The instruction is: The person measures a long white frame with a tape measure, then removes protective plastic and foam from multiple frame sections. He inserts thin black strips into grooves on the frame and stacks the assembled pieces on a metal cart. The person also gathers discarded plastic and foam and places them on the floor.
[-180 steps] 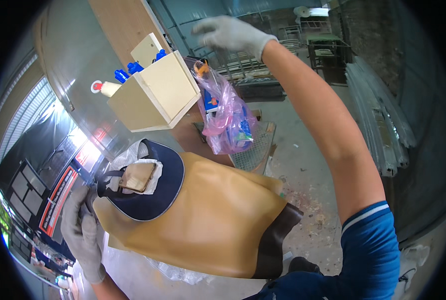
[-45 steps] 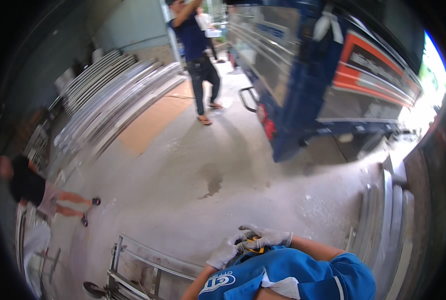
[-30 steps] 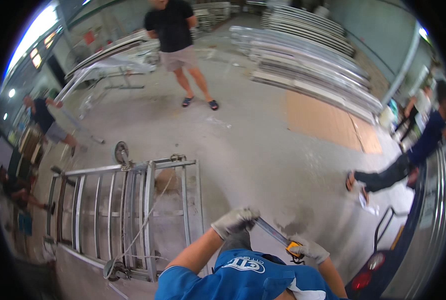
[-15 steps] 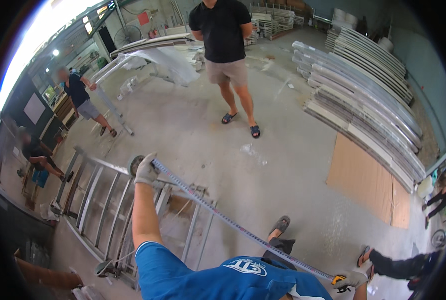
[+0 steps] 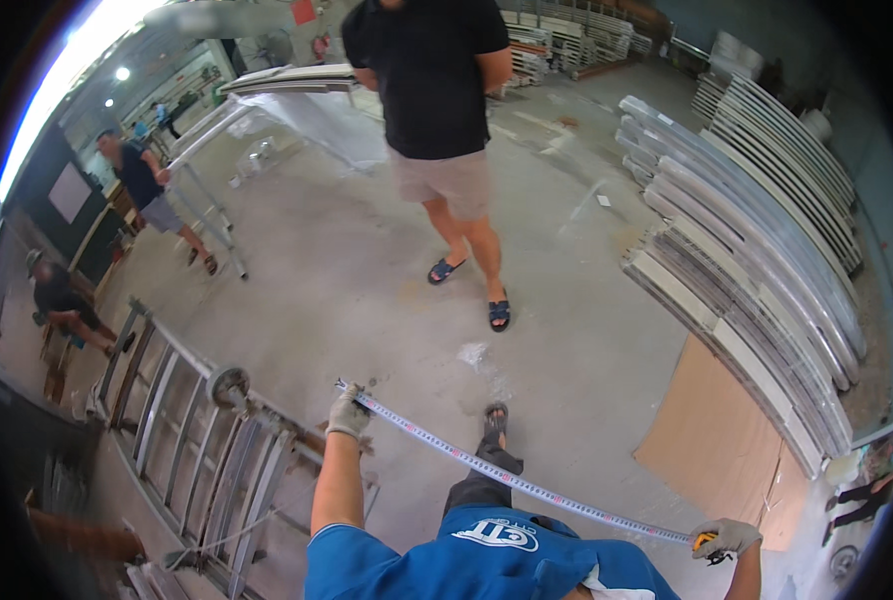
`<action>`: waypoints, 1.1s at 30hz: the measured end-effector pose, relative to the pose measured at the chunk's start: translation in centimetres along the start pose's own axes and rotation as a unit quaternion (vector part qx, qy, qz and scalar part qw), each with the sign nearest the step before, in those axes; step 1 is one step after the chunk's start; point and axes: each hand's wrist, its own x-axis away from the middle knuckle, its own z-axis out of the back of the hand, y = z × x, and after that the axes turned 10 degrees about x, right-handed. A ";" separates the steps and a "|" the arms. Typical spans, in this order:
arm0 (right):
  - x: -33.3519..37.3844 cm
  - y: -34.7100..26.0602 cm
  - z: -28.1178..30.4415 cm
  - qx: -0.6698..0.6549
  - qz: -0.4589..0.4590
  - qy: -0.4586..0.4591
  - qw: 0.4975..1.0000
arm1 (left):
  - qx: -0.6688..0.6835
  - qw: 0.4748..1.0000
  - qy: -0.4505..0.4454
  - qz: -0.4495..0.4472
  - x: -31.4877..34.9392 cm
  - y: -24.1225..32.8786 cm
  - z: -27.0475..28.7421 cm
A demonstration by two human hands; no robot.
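Observation:
A tape measure's white blade is pulled out across the front of my body, slanting down to the right and sagging slightly. My left hand, in a pale work glove, grips the blade near its free end, which sticks out past the fingers. In my right hand, also gloved, sits the yellow-and-black tape case. Left of my left hand, apart from it, lies a metal rack frame with bars and a wheel.
A person in a black shirt stands ahead. Two more people are at the left, one beside a metal stand. Stacked long panels and cardboard lie at the right. My sandalled foot is on the concrete floor.
My left hand has come away from the rack's wheel, moving right and down with the tape end. The stretched blade now spans less of the view. The person ahead appears larger.

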 end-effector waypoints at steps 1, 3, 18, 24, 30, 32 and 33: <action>-0.9 -0.1 2.6 -0.008 -0.012 0.006 1.000 | -0.026 0.999 -0.032 0.021 -2.8 -2.6 -2.8; -1.9 -0.5 5.6 -0.026 -0.043 0.027 0.998 | -0.072 0.994 -0.047 0.071 -7.5 -7.9 -8.6; -11.2 -15.4 23.5 -0.496 -0.115 0.108 0.854 | -0.403 0.790 -0.316 0.337 -12.9 -48.2 -61.1; -25.6 -15.0 44.0 -0.404 0.006 0.212 0.890 | -0.432 0.783 -0.301 0.331 -19.0 -53.6 -74.7; -35.7 -21.0 69.0 -0.309 0.066 0.157 0.936 | -0.372 0.880 -0.254 0.150 -29.1 -48.3 -89.1; -39.4 -24.1 75.9 -0.302 0.095 0.132 0.939 | -0.332 0.908 -0.248 0.063 -33.0 -44.5 -93.1; -41.1 -25.8 79.2 -0.284 0.101 0.114 0.947 | -0.324 0.916 -0.236 0.015 -35.1 -42.2 -95.1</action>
